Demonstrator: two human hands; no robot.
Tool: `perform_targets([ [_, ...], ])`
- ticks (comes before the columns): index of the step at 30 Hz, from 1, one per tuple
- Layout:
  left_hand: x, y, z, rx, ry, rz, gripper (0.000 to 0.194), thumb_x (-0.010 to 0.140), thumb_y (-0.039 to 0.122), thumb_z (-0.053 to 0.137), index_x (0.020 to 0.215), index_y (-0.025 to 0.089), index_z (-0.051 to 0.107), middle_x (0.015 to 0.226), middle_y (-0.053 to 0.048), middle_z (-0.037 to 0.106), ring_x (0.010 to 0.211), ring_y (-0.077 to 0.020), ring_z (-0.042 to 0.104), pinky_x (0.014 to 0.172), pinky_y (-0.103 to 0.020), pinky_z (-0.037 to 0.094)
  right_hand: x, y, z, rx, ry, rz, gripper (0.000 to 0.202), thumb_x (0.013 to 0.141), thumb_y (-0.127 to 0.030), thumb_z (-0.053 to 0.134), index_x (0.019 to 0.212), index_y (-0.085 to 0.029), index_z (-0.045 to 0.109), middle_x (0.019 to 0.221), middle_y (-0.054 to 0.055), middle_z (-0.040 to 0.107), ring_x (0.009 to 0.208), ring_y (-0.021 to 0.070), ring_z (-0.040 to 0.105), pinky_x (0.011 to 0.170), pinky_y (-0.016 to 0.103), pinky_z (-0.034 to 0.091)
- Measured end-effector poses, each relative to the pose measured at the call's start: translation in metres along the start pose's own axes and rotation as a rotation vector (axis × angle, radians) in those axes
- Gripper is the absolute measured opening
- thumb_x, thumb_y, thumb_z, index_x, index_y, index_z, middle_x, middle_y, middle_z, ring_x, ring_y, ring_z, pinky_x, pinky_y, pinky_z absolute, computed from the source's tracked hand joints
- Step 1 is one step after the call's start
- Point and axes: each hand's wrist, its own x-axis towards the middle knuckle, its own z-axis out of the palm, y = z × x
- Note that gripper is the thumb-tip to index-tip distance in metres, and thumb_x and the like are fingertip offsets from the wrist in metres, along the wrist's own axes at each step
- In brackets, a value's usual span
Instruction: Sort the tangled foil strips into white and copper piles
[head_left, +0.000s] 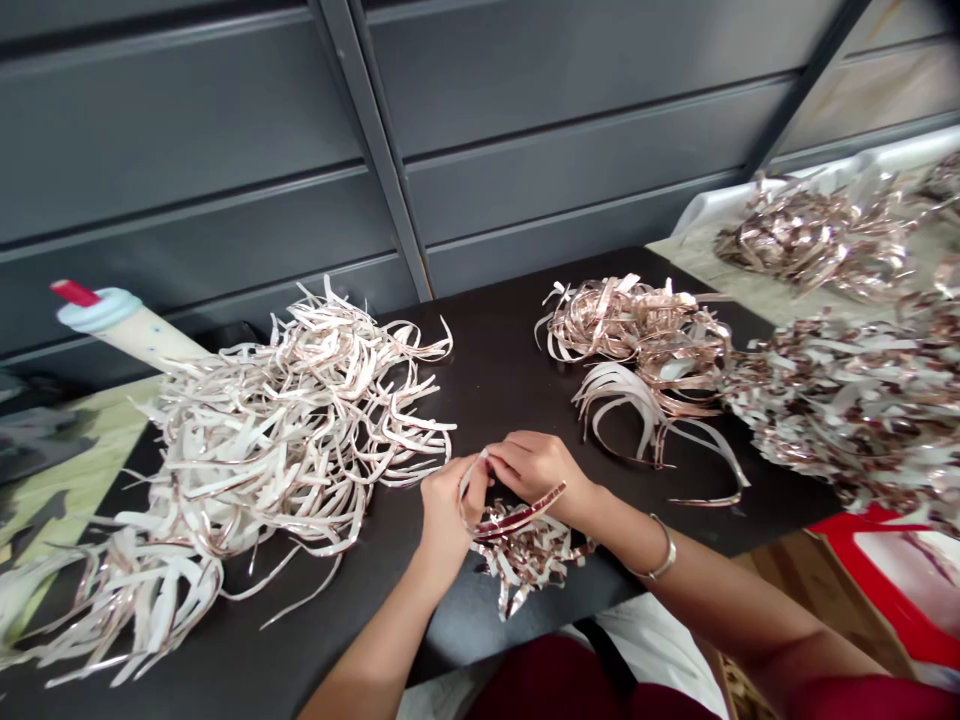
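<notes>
My left hand (450, 505) and my right hand (536, 467) meet near the front of the black table. Both pinch one curved strip (517, 521), white on one face and shiny rose-gold on the other, whose free end curls below my right hand. Under my hands lies a small heap of short rose-gold and white pieces (529, 560). A large pile of long white and rose-gold strips (277, 430) spreads to the left. Right of my hands are a few loose curved strips (619, 390) and a rose-gold bundle (630, 320).
The black table (487, 370) stands against grey panels (585, 130). A tumbler (142, 330) with a red top is at the back left. Big heaps of shiny pieces (862, 400) cover the right side. A red and white object (892, 570) sits lower right.
</notes>
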Motion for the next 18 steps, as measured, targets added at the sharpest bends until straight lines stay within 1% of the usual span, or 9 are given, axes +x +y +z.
perform_targets([
  [2,-0.001,0.000,0.001,0.043,-0.009,0.029,0.027,0.089,0.023,0.045,0.076,0.015,0.068,0.067,-0.003,0.066,0.058,-0.0133,0.059,0.056,-0.023,0.042,-0.001,-0.001,0.001,-0.009,-0.003,-0.015,0.030,0.091,-0.018,0.041,0.071,-0.016,0.063,0.062,0.003,0.057,0.057,0.0123,0.050,0.056,0.024,0.033],
  [6,-0.002,0.001,0.003,0.140,-0.033,0.108,0.029,0.090,0.021,0.040,0.082,0.015,0.067,0.070,-0.005,0.064,0.061,-0.0146,0.059,0.058,-0.025,0.043,0.000,-0.006,0.000,-0.102,-0.019,-0.032,0.031,0.089,-0.015,0.043,0.061,-0.016,0.057,0.058,0.003,0.053,0.054,0.0126,0.045,0.053,0.025,0.030],
  [9,-0.001,0.004,0.003,0.129,-0.071,0.130,0.030,0.090,0.020,0.040,0.080,0.014,0.067,0.070,-0.006,0.064,0.062,-0.0154,0.059,0.059,-0.025,0.044,0.003,-0.007,-0.004,-0.106,-0.037,-0.018,0.026,0.084,-0.012,0.047,0.060,-0.015,0.055,0.060,0.004,0.054,0.057,0.0133,0.046,0.051,0.025,0.029],
  [11,-0.001,0.004,0.002,0.069,-0.092,0.113,0.029,0.090,0.021,0.041,0.076,0.015,0.067,0.068,-0.006,0.064,0.061,-0.0151,0.060,0.059,-0.025,0.045,0.006,-0.004,-0.008,-0.011,-0.027,0.084,0.019,0.077,-0.008,0.050,0.060,-0.016,0.055,0.060,0.002,0.054,0.058,0.0126,0.047,0.052,0.024,0.030],
  [13,-0.001,0.004,0.001,-0.030,-0.083,0.050,0.029,0.090,0.023,0.043,0.075,0.015,0.067,0.069,-0.004,0.066,0.060,-0.0142,0.061,0.058,-0.023,0.046,0.008,0.002,-0.012,0.173,0.021,0.221,0.015,0.073,-0.007,0.050,0.061,-0.016,0.055,0.058,0.000,0.053,0.054,0.0105,0.046,0.052,0.021,0.033],
  [14,-0.001,0.003,0.001,-0.079,-0.066,0.010,0.029,0.090,0.024,0.043,0.076,0.016,0.067,0.069,-0.004,0.067,0.059,-0.0137,0.062,0.057,-0.023,0.047,0.009,0.005,-0.014,0.272,0.055,0.273,0.014,0.073,-0.008,0.050,0.063,-0.016,0.057,0.057,-0.002,0.053,0.052,0.0093,0.046,0.052,0.020,0.034],
  [16,-0.001,0.002,-0.001,-0.141,-0.034,-0.050,0.028,0.090,0.026,0.044,0.077,0.015,0.067,0.071,-0.003,0.068,0.058,-0.0132,0.063,0.057,-0.022,0.048,0.010,0.009,-0.016,0.416,0.105,0.299,0.013,0.076,-0.011,0.051,0.070,-0.016,0.061,0.058,-0.002,0.055,0.049,0.0081,0.046,0.050,0.019,0.036],
  [18,-0.001,0.000,-0.002,-0.134,-0.018,-0.057,0.027,0.089,0.025,0.045,0.076,0.015,0.067,0.070,-0.003,0.068,0.059,-0.0133,0.064,0.058,-0.022,0.048,0.009,0.008,-0.016,0.444,0.101,0.231,0.013,0.080,-0.014,0.052,0.076,-0.016,0.064,0.062,0.000,0.059,0.051,0.0088,0.049,0.052,0.020,0.038],
])
